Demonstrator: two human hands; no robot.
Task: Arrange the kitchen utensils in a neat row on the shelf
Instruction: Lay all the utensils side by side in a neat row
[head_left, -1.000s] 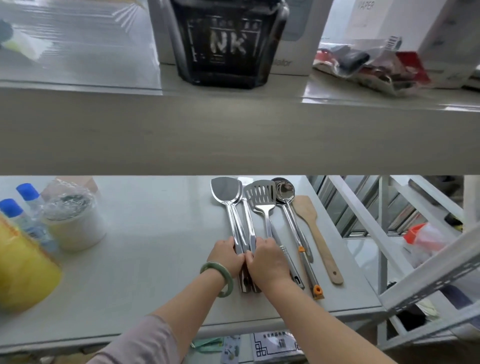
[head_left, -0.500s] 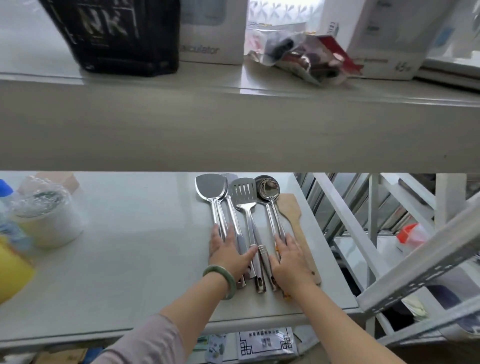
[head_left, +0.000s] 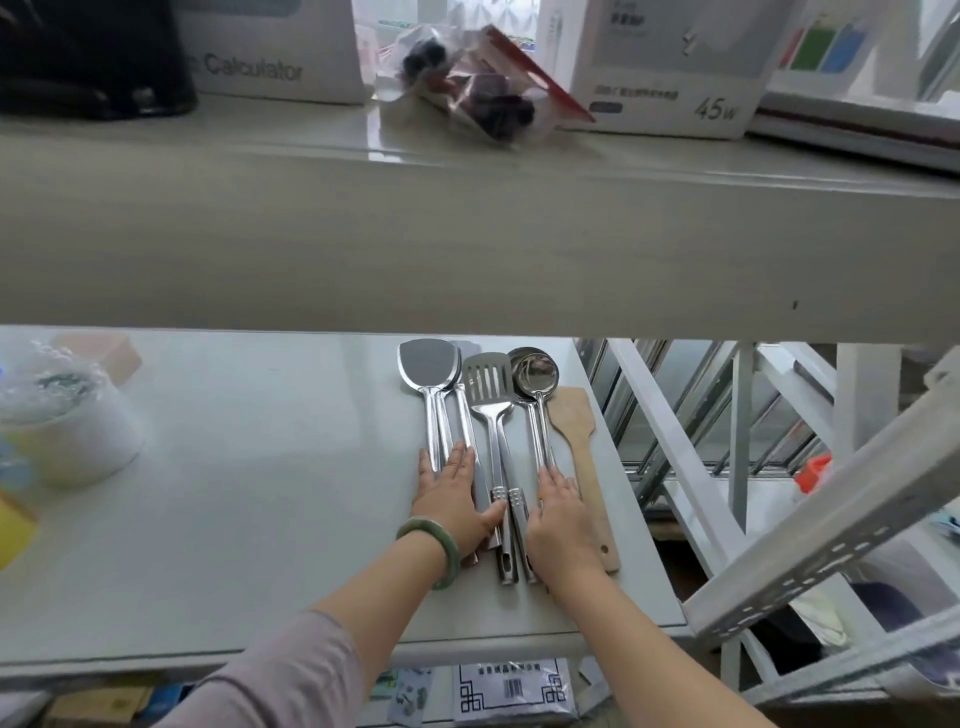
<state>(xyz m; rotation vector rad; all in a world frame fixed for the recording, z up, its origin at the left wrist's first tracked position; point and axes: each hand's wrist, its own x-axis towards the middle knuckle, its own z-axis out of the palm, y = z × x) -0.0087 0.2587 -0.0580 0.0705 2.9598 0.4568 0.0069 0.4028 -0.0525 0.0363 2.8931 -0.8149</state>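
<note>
Low in the frame's centre, both forearms reach forward onto the pale shelf (head_left: 234, 493). Left hand (head_left: 453, 501), a green bangle (head_left: 434, 545) on its wrist, lies flat with fingers spread over the handles of the solid turner (head_left: 427, 364), its thumb touching the slotted turner (head_left: 487, 382); it grips nothing. Right hand (head_left: 558, 514) rests flat, fingers together, on the ladle (head_left: 535, 371) handle, just beside the wooden spatula (head_left: 576, 421). Utensils lie side by side, heads pointing away toward the frame's middle, under the upper shelf.

A calculator box (head_left: 270, 57), a plastic packet (head_left: 467, 91) and a 45w box (head_left: 670, 67) line the upper ledge.
</note>
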